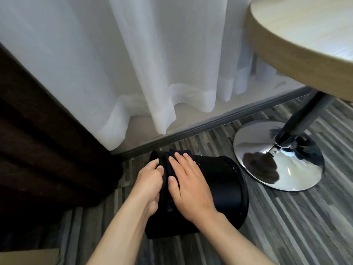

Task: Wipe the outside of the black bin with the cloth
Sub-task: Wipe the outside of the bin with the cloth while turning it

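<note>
The black bin [225, 188] lies on its side on the striped floor, its rim toward the right. A dark cloth [166, 169] is draped over the bin's upper left side, hard to tell from the bin's black wall. My right hand [188, 185] lies flat on the cloth with its fingers spread, pressing it against the bin. My left hand [148, 181] grips the cloth's left edge at the bin's base end, fingers curled around it.
A round wooden table [305, 41] stands at the right on a chrome disc base [278, 155], close to the bin's rim. Sheer white curtains [133, 64] hang behind, and a dark brown drape [38, 150] fills the left.
</note>
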